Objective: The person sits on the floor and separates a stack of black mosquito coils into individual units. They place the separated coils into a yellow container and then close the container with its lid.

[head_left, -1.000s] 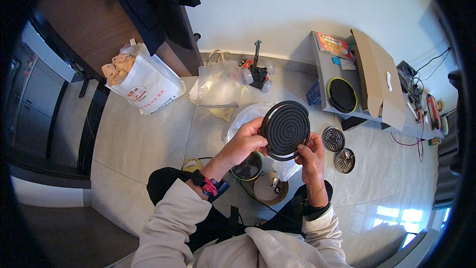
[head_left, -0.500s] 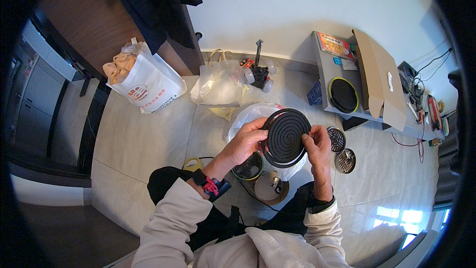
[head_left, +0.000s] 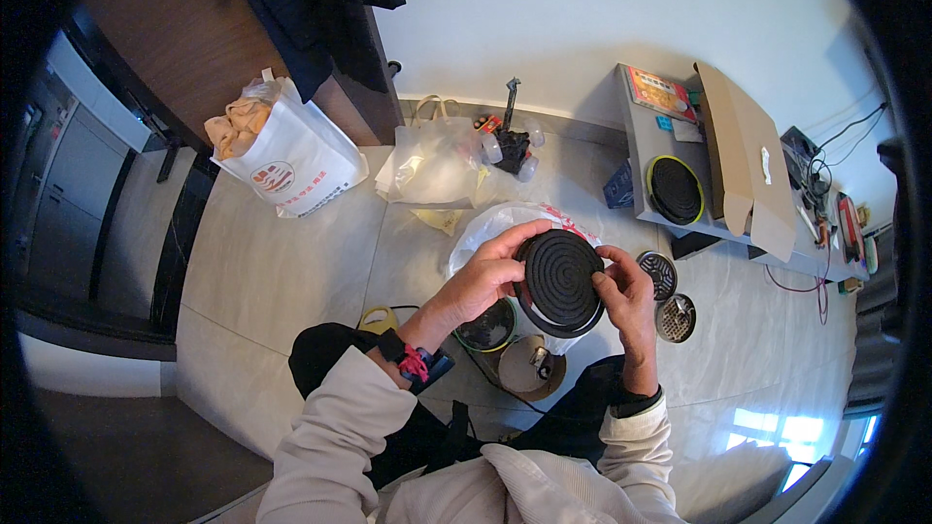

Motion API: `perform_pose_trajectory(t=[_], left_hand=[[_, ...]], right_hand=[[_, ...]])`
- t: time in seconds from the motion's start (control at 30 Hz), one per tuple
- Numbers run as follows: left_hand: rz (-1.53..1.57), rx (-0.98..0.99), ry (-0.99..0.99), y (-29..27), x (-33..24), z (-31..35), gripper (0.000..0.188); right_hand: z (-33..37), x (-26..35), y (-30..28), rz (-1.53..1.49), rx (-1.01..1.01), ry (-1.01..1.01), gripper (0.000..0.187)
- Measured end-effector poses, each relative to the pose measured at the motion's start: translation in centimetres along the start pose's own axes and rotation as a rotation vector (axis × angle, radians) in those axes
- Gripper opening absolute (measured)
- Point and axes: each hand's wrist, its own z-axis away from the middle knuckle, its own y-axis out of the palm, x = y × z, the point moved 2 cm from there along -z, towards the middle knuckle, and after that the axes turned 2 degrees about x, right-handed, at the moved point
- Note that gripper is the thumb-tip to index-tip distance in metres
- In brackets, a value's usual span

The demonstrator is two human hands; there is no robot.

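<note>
A black mosquito coil [head_left: 561, 281], possibly more than one layer thick, is held up between both hands, its spiral face showing. My left hand [head_left: 493, 270] pinches its left edge, thumb on the face and fingers behind. On the opposite edge my right hand [head_left: 629, 297] grips with the thumb in front and fingers round the rim. A loose dark outer ring shows along its lower edge. Below the coil a white plastic bag [head_left: 478, 233] lies on the floor, partly covered by my hands. Right of my right hand are a round slotted lid [head_left: 658, 275] and a round metal tin [head_left: 676, 318].
Between my legs stand a dark round dish [head_left: 487, 326] and a round cardboard-coloured container [head_left: 524, 369] with small metal pieces. Another black coil in a yellow-rimmed dish [head_left: 675, 188] sits on the grey cabinet [head_left: 633, 126], beside an open cardboard box [head_left: 743, 150]. Full bags [head_left: 301, 160] stand far left.
My right fingers have come up and round the coil's right rim, and my left fingers have spread over its upper left edge. The outer ring's gap at the top has narrowed.
</note>
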Motion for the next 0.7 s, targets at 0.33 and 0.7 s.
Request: perform_pose_trajectory(t=[0.33,0.7], left_hand=[[-0.126,0.134,-0.042,0.3,0.1,-0.1,0.060],[-0.189,0.196,-0.149,0.1,0.2,0.1,0.051]], right_hand=[[-0.4,-1.2,-0.5,0.041,0.139,-0.009,0.013],[-0.7,0.9,-0.4,0.174,0.304,-0.016,0.013]])
